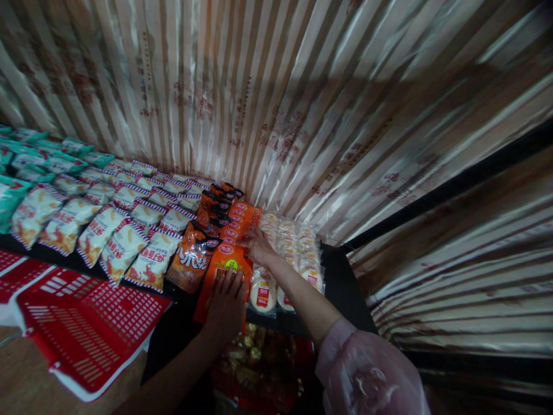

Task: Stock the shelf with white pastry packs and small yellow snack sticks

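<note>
Worktop (pixel 345 276) snack bags (pixel 108 233) lie already in rows left of the fingers, left hand (pixel 225 302) flat on an orange packet (pixel 222 262), right hand's (pixel 260 246) hold unclear.

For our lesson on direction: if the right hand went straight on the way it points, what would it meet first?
Probably the orange packs, just ahead of the right hand; whether it already touches them is hard to tell.
</note>
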`<action>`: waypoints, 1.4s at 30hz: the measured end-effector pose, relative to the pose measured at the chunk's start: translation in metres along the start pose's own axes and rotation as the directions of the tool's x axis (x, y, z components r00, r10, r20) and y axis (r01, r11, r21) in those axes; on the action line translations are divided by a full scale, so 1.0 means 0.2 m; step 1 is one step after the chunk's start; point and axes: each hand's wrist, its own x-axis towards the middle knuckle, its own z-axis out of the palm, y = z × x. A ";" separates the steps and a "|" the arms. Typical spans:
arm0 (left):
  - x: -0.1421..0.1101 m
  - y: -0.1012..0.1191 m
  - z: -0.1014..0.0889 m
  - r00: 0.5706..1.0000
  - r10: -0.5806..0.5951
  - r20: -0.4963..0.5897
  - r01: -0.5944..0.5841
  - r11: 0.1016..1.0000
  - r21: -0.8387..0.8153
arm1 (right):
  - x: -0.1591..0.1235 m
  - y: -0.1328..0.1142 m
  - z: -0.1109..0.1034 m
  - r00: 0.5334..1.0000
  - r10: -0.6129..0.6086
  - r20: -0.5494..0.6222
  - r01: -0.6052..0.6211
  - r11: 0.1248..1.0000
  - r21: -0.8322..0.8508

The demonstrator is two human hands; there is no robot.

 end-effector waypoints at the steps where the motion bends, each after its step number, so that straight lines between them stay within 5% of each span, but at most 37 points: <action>1: 0.00 0.00 0.00 1.000 -0.005 0.001 0.005 1.000 -0.001 | 0.00 0.00 0.00 1.000 -0.001 -0.006 0.001 1.000 0.003; 25: 0.00 0.01 0.02 1.000 -0.027 0.008 0.027 1.000 0.002 | 0.00 -0.02 -0.01 0.998 0.015 -0.056 -0.014 1.000 0.008; 34: 0.00 0.01 0.01 1.000 -0.007 -0.005 0.007 1.000 0.025 | 0.00 0.10 0.03 0.939 0.021 -0.344 0.020 0.993 0.117; 42: 0.00 0.02 0.01 1.000 -0.012 -0.012 0.012 1.000 0.027 | -0.15 0.22 -0.01 0.865 0.035 -0.500 0.052 0.986 0.159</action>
